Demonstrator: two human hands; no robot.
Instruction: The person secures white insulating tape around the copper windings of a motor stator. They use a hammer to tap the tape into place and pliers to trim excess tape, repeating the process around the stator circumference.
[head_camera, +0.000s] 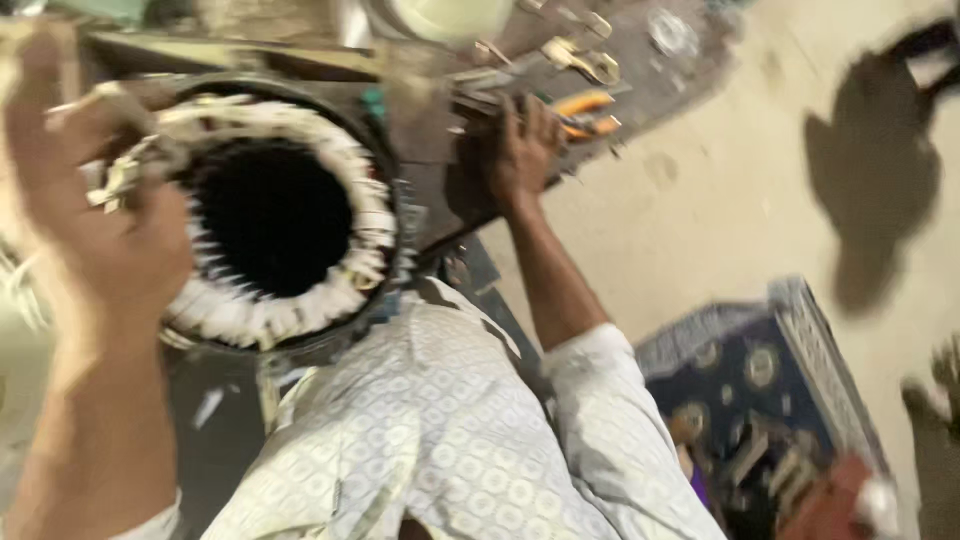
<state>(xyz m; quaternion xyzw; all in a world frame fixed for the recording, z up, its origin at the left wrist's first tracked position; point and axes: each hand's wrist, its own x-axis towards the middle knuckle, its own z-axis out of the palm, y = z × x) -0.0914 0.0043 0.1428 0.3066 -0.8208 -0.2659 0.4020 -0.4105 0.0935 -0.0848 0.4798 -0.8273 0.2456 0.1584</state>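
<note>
A large round motor stator (275, 215) with pale winding coils around a dark bore lies in front of me. My left hand (95, 200) is raised at its left rim, fingers closed on a bundle of pale winding ends (130, 170). My right hand (520, 150) reaches out to a dark work surface (640, 70) and rests on orange-handled pliers (585, 112); whether it grips them is unclear because of blur. My patterned white shirt (430, 430) fills the lower middle.
Metal spanners (580, 60) and small parts lie on the dark surface at the top. A pale bowl-like object (450, 15) sits at the top edge. A blue patterned mat (760, 390) with small tools lies on the sandy floor at the lower right.
</note>
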